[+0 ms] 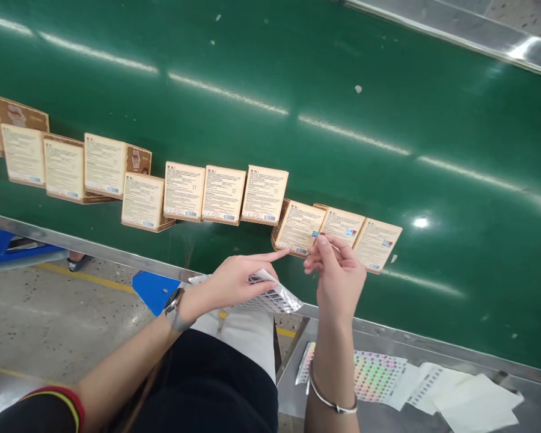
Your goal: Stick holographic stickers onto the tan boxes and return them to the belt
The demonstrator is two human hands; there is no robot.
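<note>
My left hand (pixel 241 279) grips a silvery sticker sheet (pixel 275 299) between thumb and fingers. Its index finger stretches out to the lower edge of a cream and brown box (pixel 300 224). Over that box's right side, my right hand (pixel 338 264) is closed in a pinch. A small shiny holographic sticker (pixel 315 234) shows at its fingertips, against the printed face of the box; whether it is stuck down I cannot tell. Just to the right, two like boxes carry holographic stickers, one on the nearer box (pixel 342 222) and one on the end box (pixel 379 243), partly behind my hand.
More printed boxes (pixel 223 192) stand in an uneven row leftward on the green work surface (pixel 270 78), which has a metal edge (pixel 388 334). Below right, a metal shelf (pixel 293 391) bears colourful sticker sheets (pixel 379 376) and white papers (pixel 473 400). A blue stool (pixel 153 291) stands underneath.
</note>
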